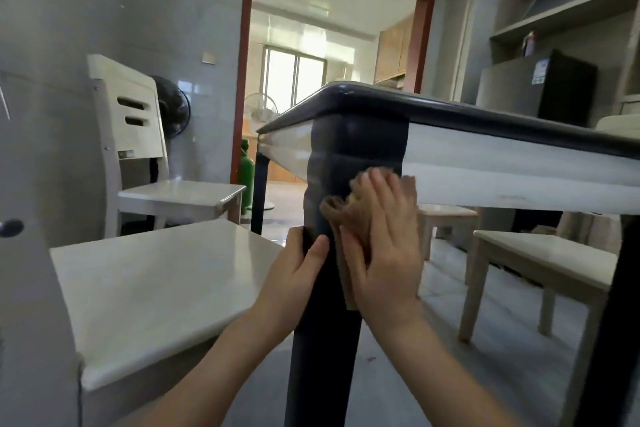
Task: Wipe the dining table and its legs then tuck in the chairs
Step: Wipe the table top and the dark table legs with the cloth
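Note:
I look from low down at the dining table [485, 163], which has a dark top edge and a white apron. Its dark corner leg [346, 156] stands right in front of me. My left hand [298, 270] grips the leg from the left, thumb across its front. My right hand [384, 246] presses a brown cloth [341, 215] flat against the right side of the leg, fingers straight and pointing up. Part of the cloth bunches out to the left of my fingers.
A white chair seat [149, 288] sits close on my left, with another white chair [138, 135] behind it by the wall. A third chair [540, 263] stands under the table on the right. A doorway, a fan and a green cylinder [246, 173] lie beyond.

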